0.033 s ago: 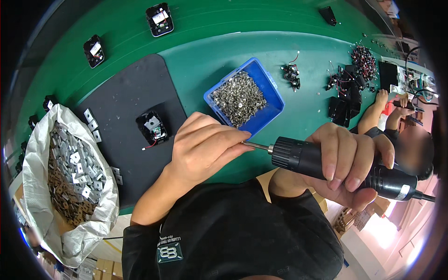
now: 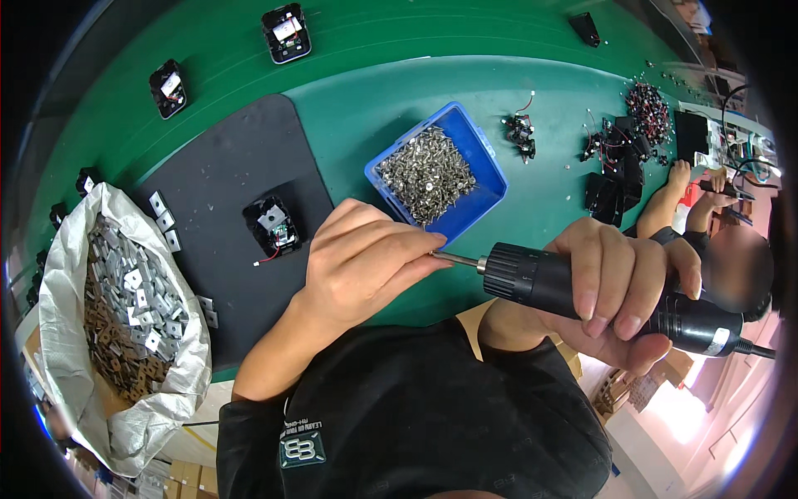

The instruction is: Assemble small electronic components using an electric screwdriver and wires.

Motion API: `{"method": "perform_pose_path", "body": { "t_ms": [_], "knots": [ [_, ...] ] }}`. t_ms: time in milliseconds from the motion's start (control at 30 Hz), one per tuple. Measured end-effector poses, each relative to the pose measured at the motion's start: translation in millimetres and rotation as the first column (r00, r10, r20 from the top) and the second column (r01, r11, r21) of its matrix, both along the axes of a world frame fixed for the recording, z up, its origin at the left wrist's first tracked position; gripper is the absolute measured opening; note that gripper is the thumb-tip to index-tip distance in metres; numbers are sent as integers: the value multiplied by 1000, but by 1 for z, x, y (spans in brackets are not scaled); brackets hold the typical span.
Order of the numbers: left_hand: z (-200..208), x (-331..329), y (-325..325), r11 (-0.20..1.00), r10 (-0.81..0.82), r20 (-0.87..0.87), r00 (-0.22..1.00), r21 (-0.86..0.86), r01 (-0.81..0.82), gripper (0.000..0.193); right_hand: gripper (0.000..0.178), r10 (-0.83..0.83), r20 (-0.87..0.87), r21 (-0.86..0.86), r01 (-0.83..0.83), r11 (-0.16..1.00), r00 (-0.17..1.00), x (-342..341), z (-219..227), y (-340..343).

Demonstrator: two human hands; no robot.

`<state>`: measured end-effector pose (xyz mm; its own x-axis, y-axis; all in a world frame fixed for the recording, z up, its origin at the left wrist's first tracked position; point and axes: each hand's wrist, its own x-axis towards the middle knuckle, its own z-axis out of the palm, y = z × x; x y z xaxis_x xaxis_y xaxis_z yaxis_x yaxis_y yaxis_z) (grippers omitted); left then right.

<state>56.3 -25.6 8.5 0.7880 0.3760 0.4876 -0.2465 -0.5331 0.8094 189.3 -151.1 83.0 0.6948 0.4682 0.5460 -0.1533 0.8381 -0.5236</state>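
My right hand (image 2: 619,291) is wrapped round a black electric screwdriver (image 2: 532,274), lying nearly level with its cord at the right end. Its thin metal bit (image 2: 457,259) points left. At the bit's tip, the thumb and forefinger of my left hand (image 2: 362,264) are pinched together; whatever sits between them is too small to make out. Just beyond my fingers is a blue bin (image 2: 482,204) heaped with small silver screws (image 2: 428,175). Left of my left hand, an open black housing (image 2: 271,226) with a metal plate, a green circuit board and a short wire rests on the dark mat (image 2: 224,158).
A white sack (image 2: 71,316) full of small metal plates (image 2: 141,291) stands at the left, with loose plates (image 2: 165,220) beside it. More black housings (image 2: 287,33) line the far side. Wired parts (image 2: 521,135) and black shells (image 2: 611,195) lie right. Another person's arm (image 2: 665,200) reaches in there.
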Motion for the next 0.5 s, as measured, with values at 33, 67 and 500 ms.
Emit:
{"method": "perform_pose_path", "body": {
  "t_ms": [33,67,500],
  "knots": [
    [0,-2,2,1000,4,10,1000,4,-4,27,47,12,-3,-31,-12,999,1000,-1,1,0],
    [0,-4,3,1000,11,11,1000,2,-11,27,47,24,-5,-62,-24,998,1000,-2,1,1],
    [-5,-26,13,982,94,22,995,165,-96,28,46,148,47,-83,-144,986,988,-12,-12,22]
  ]
}}
